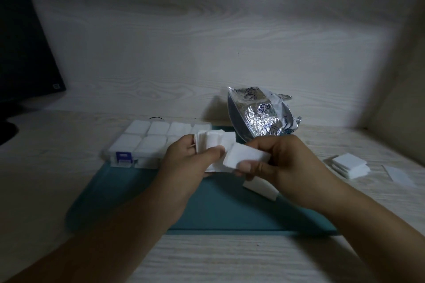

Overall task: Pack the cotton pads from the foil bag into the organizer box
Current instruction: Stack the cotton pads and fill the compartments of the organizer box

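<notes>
The worktop point(230, 259) carried a teal mat point(218, 209), and on the mat's far left part sat the box point(142, 142), its visible compartments already packed white. The foil bag point(259, 115) stood open behind the mat's far right edge, well clear of both hands. A small pile of spare pads point(349, 165) lay on the worktop to the right, and one more pad point(259, 188) rested on the mat below the right hand.

The left hand point(184, 165) held a stack point(213, 145) of pads, thumb across its front and fingers curled behind. The right hand point(282, 161) pinched the top pad point(248, 156) between thumb and fingers, peeling it rightward off the stack.

The box lay just beyond and left of the left hand, its long axis running left to right, so that hand was the nearer. The box's right-hand compartments were hidden behind the hands; probably any unfilled one was there.
</notes>
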